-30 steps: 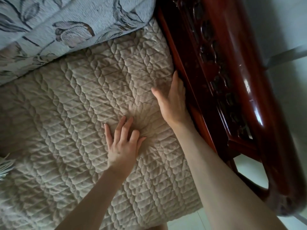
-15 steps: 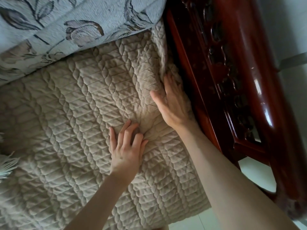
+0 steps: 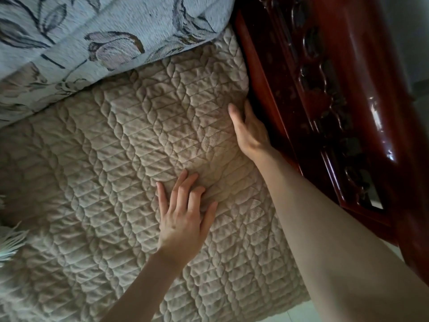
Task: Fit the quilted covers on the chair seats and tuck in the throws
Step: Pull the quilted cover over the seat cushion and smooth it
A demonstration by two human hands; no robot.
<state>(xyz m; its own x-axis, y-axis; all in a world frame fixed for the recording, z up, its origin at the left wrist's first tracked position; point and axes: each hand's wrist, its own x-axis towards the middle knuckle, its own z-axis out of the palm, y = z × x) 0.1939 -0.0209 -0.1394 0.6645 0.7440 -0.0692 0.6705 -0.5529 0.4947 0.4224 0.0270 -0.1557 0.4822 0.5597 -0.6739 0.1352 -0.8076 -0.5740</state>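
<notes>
The step in hand looks like tucking the beige quilted fabric seat cover [image 3: 104, 182] down beside the dark red carved wooden armrest [image 3: 329, 117].

To do it well, the left hand [image 3: 183, 219], which lies flat with fingers spread and is well short of the armrest, should pin the quilting so it cannot creep. Light pressure would avoid dragging creases toward the armrest. The right hand [image 3: 251, 133] holds nothing. Its fingers are straight, its thumb is out, and it lies against the armrest with the fingertips entering the gap there; their depth is hidden. Short pushes along the armrest would likely seat the edge evenly.

The pale blue floral woven throw [image 3: 92, 31] drapes behind both hands, with its corner near the armrest's far end. The cover lies under both hands, and its right edge touches the armrest.
</notes>
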